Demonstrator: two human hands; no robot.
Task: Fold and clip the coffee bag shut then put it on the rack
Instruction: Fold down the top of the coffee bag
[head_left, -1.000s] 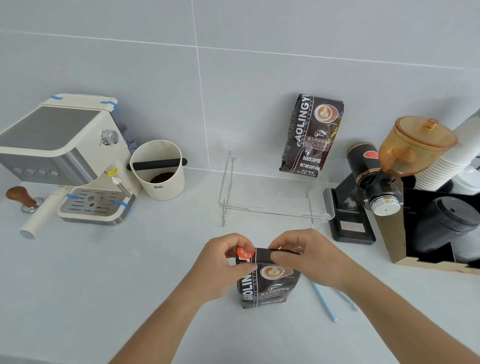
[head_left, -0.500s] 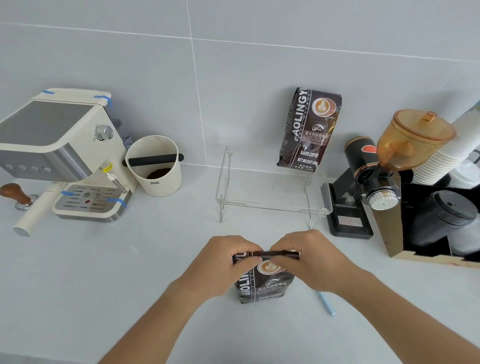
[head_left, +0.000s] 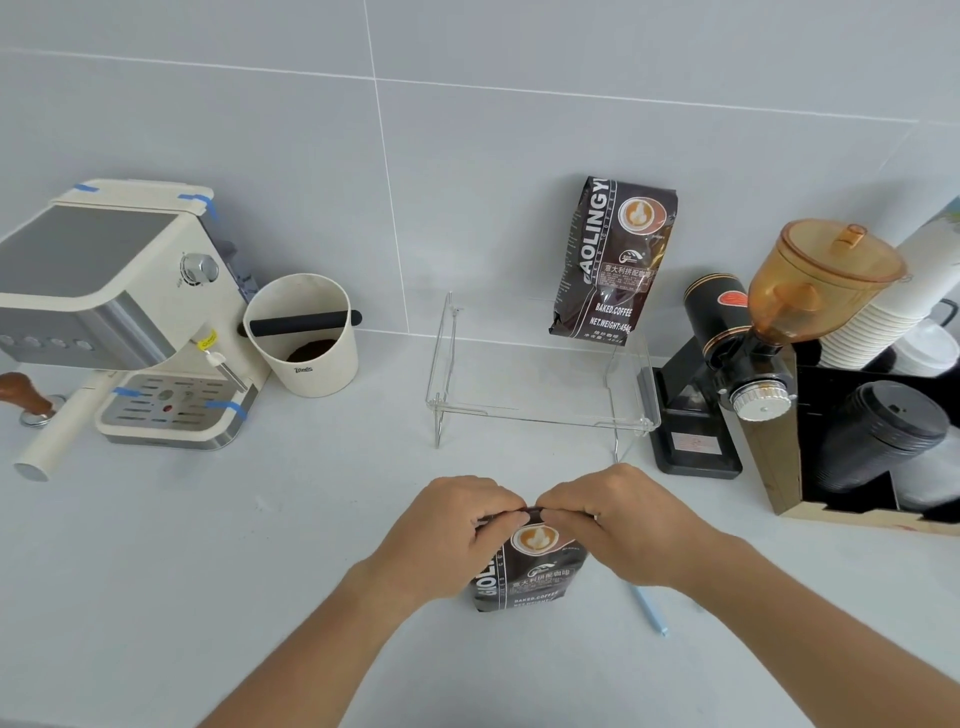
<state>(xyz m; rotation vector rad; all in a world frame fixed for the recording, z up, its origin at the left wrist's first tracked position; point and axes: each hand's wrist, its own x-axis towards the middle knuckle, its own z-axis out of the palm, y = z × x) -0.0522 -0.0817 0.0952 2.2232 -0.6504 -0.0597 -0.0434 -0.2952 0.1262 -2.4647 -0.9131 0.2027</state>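
Note:
A dark brown coffee bag (head_left: 530, 574) stands upright on the white counter in front of me. My left hand (head_left: 449, 535) and my right hand (head_left: 621, 525) both pinch its folded top edge, fingertips almost meeting at the middle. The fold is mostly hidden under my fingers. A light blue clip (head_left: 648, 608) lies on the counter just right of the bag, partly hidden by my right wrist. The clear acrylic rack (head_left: 540, 410) stands behind the bag, and a second coffee bag (head_left: 613, 260) leans on the wall at its back right.
An espresso machine (head_left: 119, 317) and a white knock box (head_left: 304, 338) stand at the left. A black grinder (head_left: 727, 364) with an amber hopper and a box of cups and lids (head_left: 878, 431) stand at the right.
My hands have rolled the bag's top further down and drawn closer together. The bag now looks shorter, with the red tab at its top folded out of sight.

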